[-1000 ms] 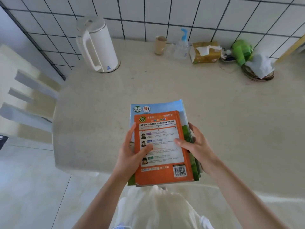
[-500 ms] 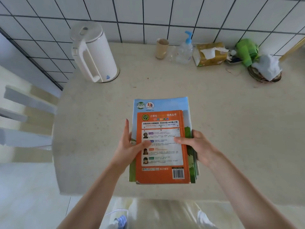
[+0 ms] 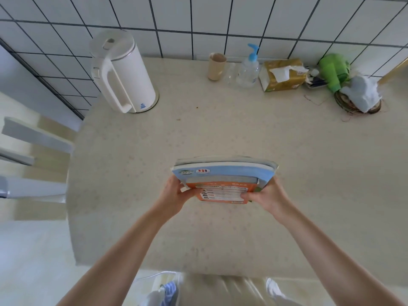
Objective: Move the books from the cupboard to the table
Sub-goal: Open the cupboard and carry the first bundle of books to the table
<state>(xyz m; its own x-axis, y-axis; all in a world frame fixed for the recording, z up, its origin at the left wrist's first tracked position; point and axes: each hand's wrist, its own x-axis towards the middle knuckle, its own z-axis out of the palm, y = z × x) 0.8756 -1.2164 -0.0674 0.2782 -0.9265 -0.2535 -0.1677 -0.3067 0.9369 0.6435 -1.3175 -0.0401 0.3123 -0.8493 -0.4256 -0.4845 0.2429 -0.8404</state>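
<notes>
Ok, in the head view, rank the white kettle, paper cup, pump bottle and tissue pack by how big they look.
1. White kettle, clearly largest.
2. Tissue pack.
3. Pump bottle.
4. Paper cup.
Bottle and cup look close in size, so their order is unsure. All four stand along the tiled wall, at similar distance from the camera.

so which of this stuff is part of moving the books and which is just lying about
Part of the job:
books, held by left hand and right hand
table

Just lying about:
kettle
cup
pump bottle
tissue pack
green bottle
chair
</notes>
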